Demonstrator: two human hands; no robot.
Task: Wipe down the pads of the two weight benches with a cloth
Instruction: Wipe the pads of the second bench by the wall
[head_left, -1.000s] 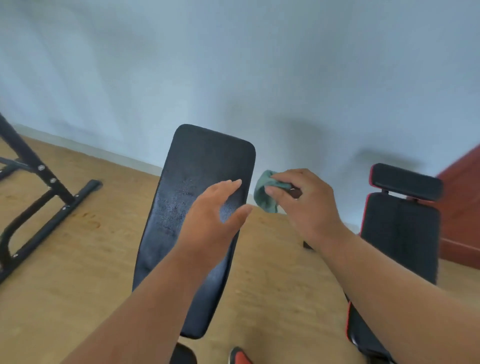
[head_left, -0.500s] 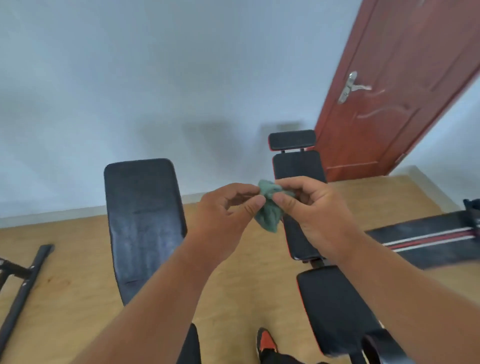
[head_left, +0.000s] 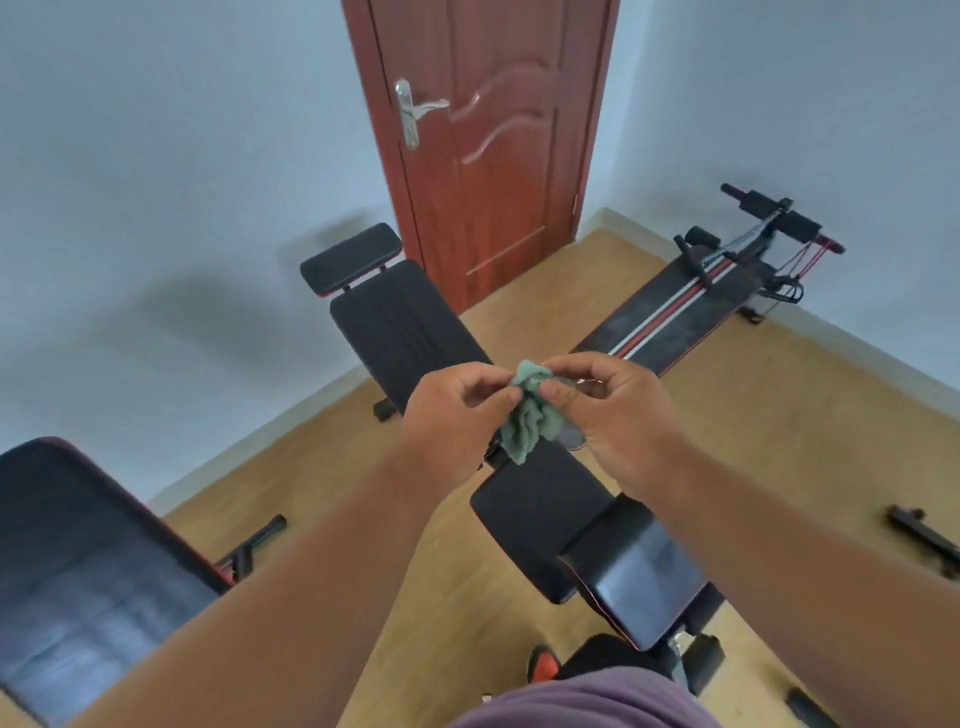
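A small crumpled green cloth (head_left: 530, 421) hangs in the air between my hands. My left hand (head_left: 457, 410) pinches its left side and my right hand (head_left: 608, 410) pinches its right side, both at its top. Straight below and behind the cloth stands a black weight bench with a long back pad (head_left: 400, 327), a headrest pad (head_left: 350, 260) and a seat pad (head_left: 535, 514). Another black bench pad (head_left: 78, 566) with a red edge fills the lower left corner.
A red-brown door (head_left: 498, 145) with a metal handle is shut behind the middle bench. A sit-up board (head_left: 680, 312) with red and white stripes lies on the wooden floor at the right. My shoe (head_left: 543, 662) shows at the bottom.
My view has swung right, so the first bench slid to the lower left and the second bench came to the middle. My left hand joined my right hand on the cloth.
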